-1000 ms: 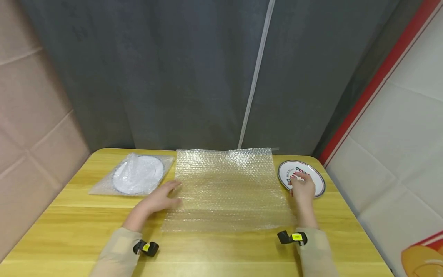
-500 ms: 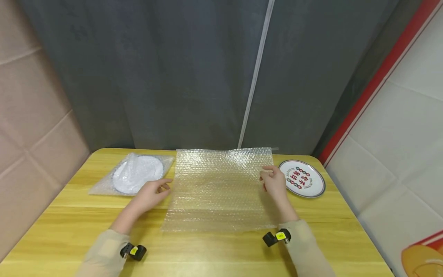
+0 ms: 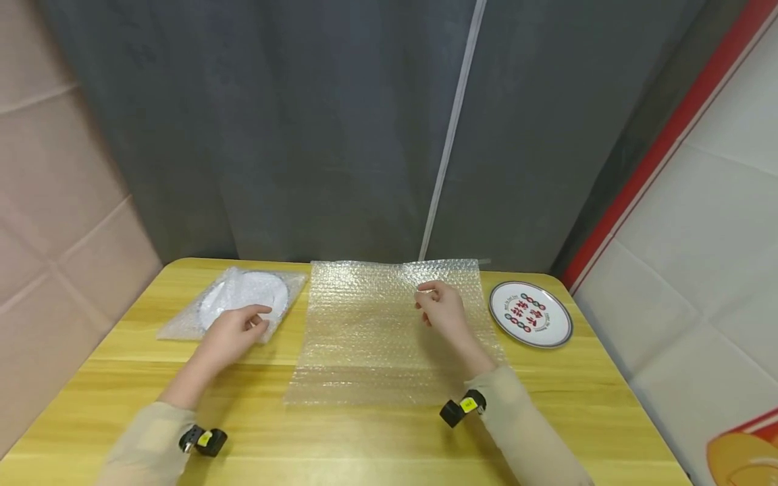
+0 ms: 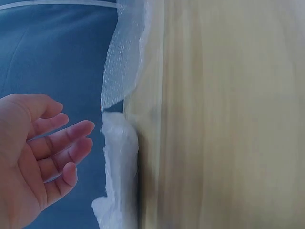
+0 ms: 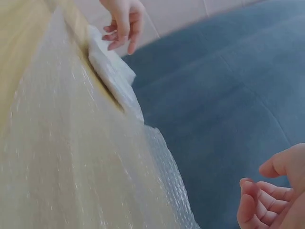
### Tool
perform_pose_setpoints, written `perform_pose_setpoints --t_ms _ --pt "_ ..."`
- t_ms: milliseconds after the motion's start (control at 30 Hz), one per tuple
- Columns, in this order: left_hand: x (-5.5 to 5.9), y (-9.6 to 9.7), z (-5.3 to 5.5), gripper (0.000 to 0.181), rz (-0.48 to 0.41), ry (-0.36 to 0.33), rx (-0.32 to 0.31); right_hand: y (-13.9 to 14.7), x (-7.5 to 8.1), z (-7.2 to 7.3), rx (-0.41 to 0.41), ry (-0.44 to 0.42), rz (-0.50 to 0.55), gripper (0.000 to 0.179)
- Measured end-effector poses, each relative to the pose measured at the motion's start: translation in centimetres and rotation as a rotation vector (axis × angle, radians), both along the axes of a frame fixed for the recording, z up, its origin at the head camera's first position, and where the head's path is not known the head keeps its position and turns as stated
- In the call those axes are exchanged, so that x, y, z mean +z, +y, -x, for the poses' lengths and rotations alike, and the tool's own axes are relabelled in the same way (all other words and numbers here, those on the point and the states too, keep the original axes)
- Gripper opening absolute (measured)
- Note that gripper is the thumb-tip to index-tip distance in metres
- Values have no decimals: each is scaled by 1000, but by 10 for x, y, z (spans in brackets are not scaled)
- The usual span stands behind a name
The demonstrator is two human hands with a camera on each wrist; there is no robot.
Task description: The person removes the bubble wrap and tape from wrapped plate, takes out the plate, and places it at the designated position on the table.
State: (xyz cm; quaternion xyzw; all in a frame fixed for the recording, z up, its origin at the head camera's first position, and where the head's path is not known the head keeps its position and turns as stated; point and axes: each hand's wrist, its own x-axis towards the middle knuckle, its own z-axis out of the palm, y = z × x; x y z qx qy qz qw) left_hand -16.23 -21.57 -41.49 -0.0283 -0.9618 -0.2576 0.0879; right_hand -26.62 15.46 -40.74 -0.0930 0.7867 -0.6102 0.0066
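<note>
Hands (image 3: 444, 312) over bubble wrap (image 3: 367, 331), wrapped plate (image 3: 246, 290)

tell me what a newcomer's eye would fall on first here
Probably the clear bubble-wrap sheet spread across the middle of the yellowish wooden table, with the person's right hand hovering over it. Next might come the round white plate with red lettering, lying right of the sheet, then the round white item in clear bubble wrap on the left, partly hidden by the left hand.

Desk (image 3: 352, 445): yellow wood grain, rounded corners
Backdrop (image 3: 273, 135): dark grey, slanting pale strip (image 3: 451, 128)
Left wall (image 3: 67, 162): pinkish, creased
Right wall (image 3: 687, 243): white, red-edged
</note>
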Motion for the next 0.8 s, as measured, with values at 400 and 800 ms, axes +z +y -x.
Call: perform_pose_setpoints --t_ms 400,800 --pt "11 -35 2 31 86 1 43 -45 6 -3 166 -17 -4 16" --pt "18 -72 5 34 21 -66 85 -87 8 -9 262 -82 27 21"
